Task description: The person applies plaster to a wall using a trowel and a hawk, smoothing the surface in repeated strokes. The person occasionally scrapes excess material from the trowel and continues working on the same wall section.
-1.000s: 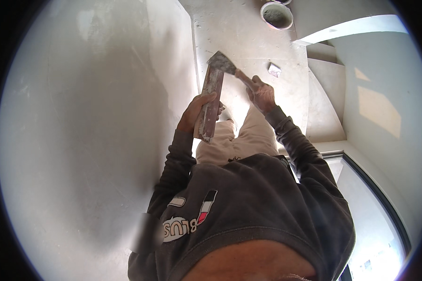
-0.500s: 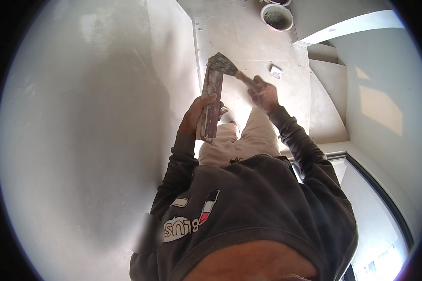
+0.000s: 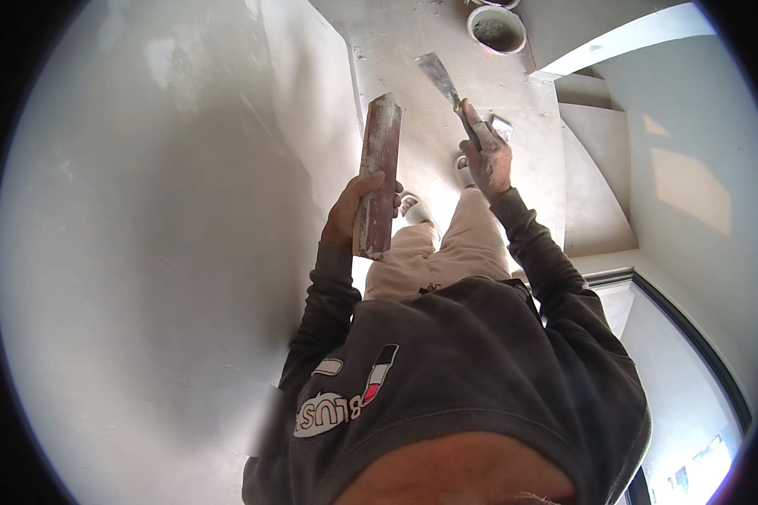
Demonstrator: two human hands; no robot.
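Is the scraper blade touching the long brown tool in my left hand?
No, floor shows between the scraper blade and the long brown tool.

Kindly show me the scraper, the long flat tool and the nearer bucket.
Scraper (image 3: 448, 87): head view, on its blade.
Long flat tool (image 3: 384, 158): head view, on its broad face.
Nearer bucket (image 3: 498, 52): head view, on its rim.

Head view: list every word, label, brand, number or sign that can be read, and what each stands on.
Sweatshirt: large lettering, upside down in the view; I won't copy its words.
Trousers: a small dark mark, too small to tell whether it is writing.
Trowel and scraper: no writing visible.
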